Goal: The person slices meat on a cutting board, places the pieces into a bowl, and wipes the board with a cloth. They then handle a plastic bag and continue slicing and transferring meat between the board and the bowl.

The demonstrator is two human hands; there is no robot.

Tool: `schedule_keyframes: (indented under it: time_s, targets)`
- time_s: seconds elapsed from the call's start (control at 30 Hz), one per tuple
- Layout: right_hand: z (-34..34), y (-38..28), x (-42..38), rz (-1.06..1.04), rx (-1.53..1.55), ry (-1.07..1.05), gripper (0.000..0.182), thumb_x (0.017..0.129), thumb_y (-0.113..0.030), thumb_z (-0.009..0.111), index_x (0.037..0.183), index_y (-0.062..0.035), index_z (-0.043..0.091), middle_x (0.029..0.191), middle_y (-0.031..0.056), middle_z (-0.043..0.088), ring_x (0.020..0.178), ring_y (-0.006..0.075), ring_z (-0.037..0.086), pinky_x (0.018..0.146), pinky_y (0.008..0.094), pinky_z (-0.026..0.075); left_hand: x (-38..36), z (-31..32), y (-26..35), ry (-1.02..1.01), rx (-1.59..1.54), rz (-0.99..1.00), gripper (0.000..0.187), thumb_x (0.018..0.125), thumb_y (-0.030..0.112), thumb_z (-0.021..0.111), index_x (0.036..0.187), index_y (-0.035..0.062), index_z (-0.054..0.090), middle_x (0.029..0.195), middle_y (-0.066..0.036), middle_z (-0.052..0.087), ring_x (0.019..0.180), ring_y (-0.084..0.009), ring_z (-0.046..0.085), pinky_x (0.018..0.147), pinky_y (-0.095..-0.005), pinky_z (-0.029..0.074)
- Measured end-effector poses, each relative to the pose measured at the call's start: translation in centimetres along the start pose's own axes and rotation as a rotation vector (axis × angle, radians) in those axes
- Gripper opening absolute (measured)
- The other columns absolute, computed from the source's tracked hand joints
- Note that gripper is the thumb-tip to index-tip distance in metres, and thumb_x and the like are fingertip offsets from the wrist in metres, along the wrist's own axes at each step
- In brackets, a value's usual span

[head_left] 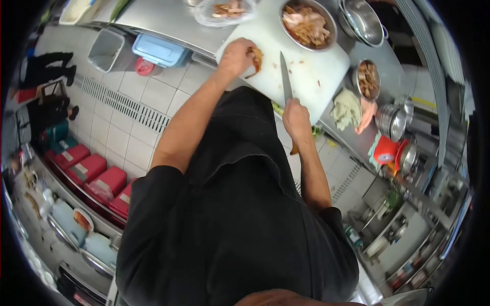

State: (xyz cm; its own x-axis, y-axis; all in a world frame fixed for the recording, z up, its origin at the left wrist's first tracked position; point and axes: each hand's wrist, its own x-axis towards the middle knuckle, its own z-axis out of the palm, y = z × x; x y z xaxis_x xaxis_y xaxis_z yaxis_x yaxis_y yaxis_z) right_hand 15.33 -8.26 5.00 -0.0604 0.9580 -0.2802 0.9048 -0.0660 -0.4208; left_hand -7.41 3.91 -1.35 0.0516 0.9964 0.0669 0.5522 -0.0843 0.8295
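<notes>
Reading left to right, we get co-workers' dark legs (51, 64) at the far left, small, blurred and darkened at the lens rim, upper bodies hard to make out. Red boxes (87, 168) sit in a row below them. Plastic bag (203, 14) with meat strips is up on the steel counter (173, 19), cut by the top edge. Left hand (237, 57): back of it faces us, forearm running up and inward from the bent elbow, fingers curled and pinching a browned piece of meat (256, 61) over the white board (265, 30). Thumb and fingertips mostly hidden; can't tell if the piece touches the board. Right hand (297, 120): closed around the knife (285, 76), fist at the board's near edge, forearm angling up and slightly inward, blade pointing away. Grip hides most of the handle; brown end shows below the wrist, can't confirm it's the same part. Big bowl of meat (309, 25) is at the board's far side, rim clipped by the frame. Smaller bowl of meat (368, 80) is right of the board, green cloth (346, 109) just beside it. Far right gear is too warped to sort.
</notes>
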Motion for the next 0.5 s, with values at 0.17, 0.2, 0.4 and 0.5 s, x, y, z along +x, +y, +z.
schedule_keyframes:
  time_s: [0.17, 0.2, 0.4, 0.5]
  targets:
    - [1.1, -4.4, 1.8, -0.056, 0.027, 0.089, 0.013, 0.089, -0.003, 0.052, 0.09, 0.0094, 0.055, 0.074, 0.034, 0.065, 0.076, 0.052, 0.067, 0.075, 0.0556, 0.055, 1.0, -1.2, -0.3, -0.069, 0.127, 0.101, 0.023, 0.084, 0.0, 0.067, 0.106, 0.0059, 0.069, 0.106, -0.013, 0.068, 0.092, -0.0308, 0.069, 0.086, -0.0386, 0.055]
    - [1.3, -4.7, 2.2, -0.08, 0.009, 0.07, 0.013, 0.089, -0.003, 0.052, 0.089, 0.0094, 0.055, 0.074, 0.0341, 0.065, 0.077, 0.0513, 0.068, 0.074, 0.0549, 0.056, 1.0, -1.3, -0.2, -0.084, 0.146, 0.115, 0.024, 0.084, -0.001, 0.065, 0.107, 0.0062, 0.069, 0.107, -0.012, 0.068, 0.093, -0.0312, 0.068, 0.086, -0.039, 0.055]
    - [0.4, -5.5, 2.6, -0.128, -0.064, -0.039, 0.013, 0.088, -0.002, 0.054, 0.087, 0.0106, 0.058, 0.075, 0.035, 0.065, 0.078, 0.05, 0.069, 0.073, 0.0519, 0.058, 1.2, -2.1, 0.2, -0.17, 0.151, 0.124, 0.022, 0.085, 0.0, 0.064, 0.105, 0.0046, 0.068, 0.106, -0.014, 0.067, 0.096, -0.0343, 0.067, 0.089, -0.0405, 0.053]
    - [0.6, -5.2, 2.9, -0.144, -0.095, -0.043, 0.013, 0.086, -0.001, 0.053, 0.088, 0.0112, 0.058, 0.078, 0.0352, 0.066, 0.079, 0.0495, 0.07, 0.074, 0.0517, 0.058, 1.4, -1.9, -0.1, -0.169, 0.161, 0.135, 0.021, 0.084, 0.001, 0.064, 0.105, 0.004, 0.068, 0.106, -0.014, 0.068, 0.095, -0.0336, 0.067, 0.089, -0.0406, 0.053]
